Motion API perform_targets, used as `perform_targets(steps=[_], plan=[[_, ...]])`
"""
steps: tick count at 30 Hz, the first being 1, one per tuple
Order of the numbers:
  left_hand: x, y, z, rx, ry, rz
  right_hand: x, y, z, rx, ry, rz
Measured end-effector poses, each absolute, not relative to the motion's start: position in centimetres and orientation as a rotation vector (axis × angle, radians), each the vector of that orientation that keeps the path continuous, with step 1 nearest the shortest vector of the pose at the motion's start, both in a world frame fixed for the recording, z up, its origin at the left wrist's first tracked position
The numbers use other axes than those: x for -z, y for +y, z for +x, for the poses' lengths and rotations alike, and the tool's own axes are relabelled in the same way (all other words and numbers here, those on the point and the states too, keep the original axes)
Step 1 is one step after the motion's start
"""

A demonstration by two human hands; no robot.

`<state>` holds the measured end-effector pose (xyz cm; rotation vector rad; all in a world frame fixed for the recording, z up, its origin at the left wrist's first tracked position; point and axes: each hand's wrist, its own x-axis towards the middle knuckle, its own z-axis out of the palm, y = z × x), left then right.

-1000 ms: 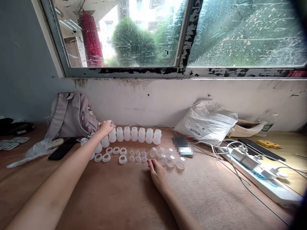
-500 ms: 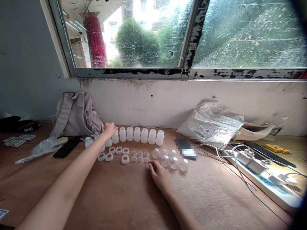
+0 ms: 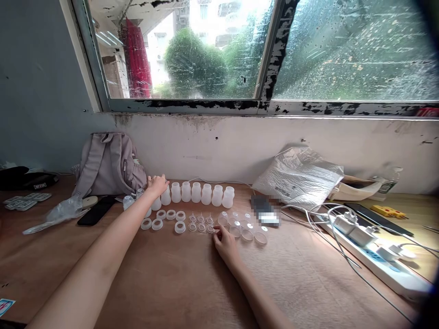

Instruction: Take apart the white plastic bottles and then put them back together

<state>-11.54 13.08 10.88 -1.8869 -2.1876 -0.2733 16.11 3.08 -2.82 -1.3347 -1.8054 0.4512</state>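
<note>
A row of frosted white bottles (image 3: 196, 193) stands upright on the table. My left hand (image 3: 157, 185) reaches to the row's left part, its fingers bent over the tops there; whatever they grip is hidden behind the hand. White screw rings (image 3: 157, 224) lie in front of the bottles. To their right are small clear teat-like pieces with round flanges (image 3: 201, 227). My right hand (image 3: 224, 242) rests on the table beside the nearest of these, its fingers loosely curved and slightly apart, with nothing visible in them. Clear domed covers (image 3: 247, 235) lie just right of it.
A grey-pink backpack (image 3: 109, 160) leans on the wall at left, near a black phone (image 3: 97, 211) and a crumpled plastic bag (image 3: 65, 210). Behind, at right, lies a silver padded bag (image 3: 298, 176). A white power strip (image 3: 394, 269) with chargers and loose cables occupies the right side.
Both hands stay almost in place; the fingers of my left hand shift slightly over the bottle tops. The camera view has moved a little. The bottles and small parts keep their arrangement.
</note>
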Motion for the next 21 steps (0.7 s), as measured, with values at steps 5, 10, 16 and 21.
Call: perform_targets(steps=[5,10,16,21], plan=[[-10.8,10.6,-9.9,0.54,-1.946,-1.908,3.4,3.5,16.1,-0.413,-1.778,-1.371],[-6.1,4.9,-6.4,0.589,-1.69,-2.286,3.7,3.8,16.0,-0.363,-1.826,-1.387],[-0.6,0.6,-4.8,0.643,-1.659,-2.388,3.5,4.0,15.8,-0.349,-1.832,-1.429],[0.4,0.8,-4.5,0.786,-1.852,-2.287,3.3,3.8,16.0,-0.352,-1.785,-1.393]])
